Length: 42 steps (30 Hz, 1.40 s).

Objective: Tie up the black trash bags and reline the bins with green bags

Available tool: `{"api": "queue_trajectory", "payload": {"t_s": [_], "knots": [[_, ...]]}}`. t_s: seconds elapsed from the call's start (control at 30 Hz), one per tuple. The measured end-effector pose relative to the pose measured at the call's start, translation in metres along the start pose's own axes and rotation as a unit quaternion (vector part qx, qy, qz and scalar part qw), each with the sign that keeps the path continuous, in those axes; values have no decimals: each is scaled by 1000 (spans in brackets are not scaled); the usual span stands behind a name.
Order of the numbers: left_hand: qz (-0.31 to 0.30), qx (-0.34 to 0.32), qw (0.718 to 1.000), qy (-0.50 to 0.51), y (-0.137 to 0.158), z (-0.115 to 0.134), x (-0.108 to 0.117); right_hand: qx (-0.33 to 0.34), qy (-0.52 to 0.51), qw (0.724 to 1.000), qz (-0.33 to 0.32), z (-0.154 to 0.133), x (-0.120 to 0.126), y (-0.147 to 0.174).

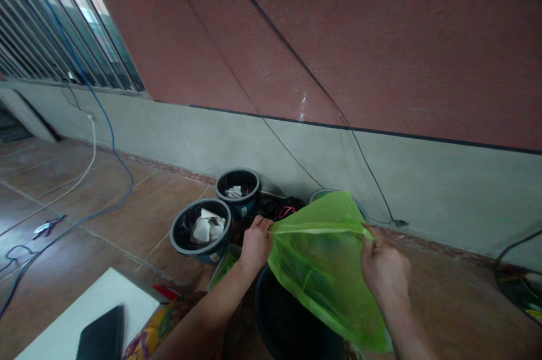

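I'm pinching a green bag [324, 275], left hand [256, 244] at its ten o'clock, right hand [386, 267] at its two; a dark bucket [271, 315] is sitting at its seven.

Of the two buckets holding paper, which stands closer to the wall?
The back bucket, smaller in view, close by the wall; the front bucket sits farther out.

barred window [63, 27], blue cable [131, 179], reddish wall [359, 38], tiled floor [131, 224]

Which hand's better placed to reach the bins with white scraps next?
Left hand, likely: nearer the front bin and rear bin; right hand is across the green bag. Both grip its edge.
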<state>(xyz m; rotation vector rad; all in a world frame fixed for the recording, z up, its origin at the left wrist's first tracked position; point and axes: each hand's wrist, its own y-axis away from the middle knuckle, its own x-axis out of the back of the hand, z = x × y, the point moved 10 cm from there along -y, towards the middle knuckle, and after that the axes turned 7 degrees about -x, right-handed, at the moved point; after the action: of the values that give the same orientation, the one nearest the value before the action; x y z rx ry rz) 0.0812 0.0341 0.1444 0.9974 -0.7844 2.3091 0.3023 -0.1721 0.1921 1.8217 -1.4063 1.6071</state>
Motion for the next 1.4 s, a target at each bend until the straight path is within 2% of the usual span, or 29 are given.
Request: {"api": "queue_trajectory", "payload": {"t_s": [0.1, 0.2, 0.27, 0.43, 0.5, 0.57, 0.67, 0.73, 0.87, 0.93, 1.07, 1.2, 1.33, 1.4], "knots": [[1, 10, 1000, -19, -2, -7, 4, -67, 24, 997, 8, 32, 7, -11], [7, 9, 999, -31, -2, -8, 6, -81, 16, 996, 23, 37, 12, -11], [12, 1, 1000, -27, -2, -5, 6, -39, 23, 998, 45, 17, 16, -4], [11, -44, 999, 4, 1, 12, 1, 125, 41, 990, 52, -62, 7, 32], [9, -66, 998, 13, 3, 19, -2, 146, 36, 987, 53, -76, 1, 37], [0, -97, 995, 19, 6, 27, -4, 145, 33, 987, 57, -75, -6, 32], [-7, -142, 989, 26, 11, 36, -4, 129, 35, 990, 46, -56, -21, 14], [4, -152, 988, 24, 13, 35, 0, 87, 45, 994, 41, -31, -27, 0], [60, -93, 993, -38, 10, 4, 18, -27, 28, 998, 52, 25, -16, -15], [87, -50, 992, -76, 8, -18, 29, -54, -6, 998, 40, 45, -8, -13], [134, 14, 985, -109, 6, -53, 56, -82, -57, 994, 53, 68, 14, 0], [176, 65, 979, -77, 14, -70, 90, -95, -85, 990, 59, 82, 33, 23], [175, 91, 980, 7, 33, -69, 121, -76, -120, 990, 5, 93, 45, 65], [167, 54, 984, 38, 48, -50, 134, -51, -151, 987, -30, 92, 50, 92]]}}
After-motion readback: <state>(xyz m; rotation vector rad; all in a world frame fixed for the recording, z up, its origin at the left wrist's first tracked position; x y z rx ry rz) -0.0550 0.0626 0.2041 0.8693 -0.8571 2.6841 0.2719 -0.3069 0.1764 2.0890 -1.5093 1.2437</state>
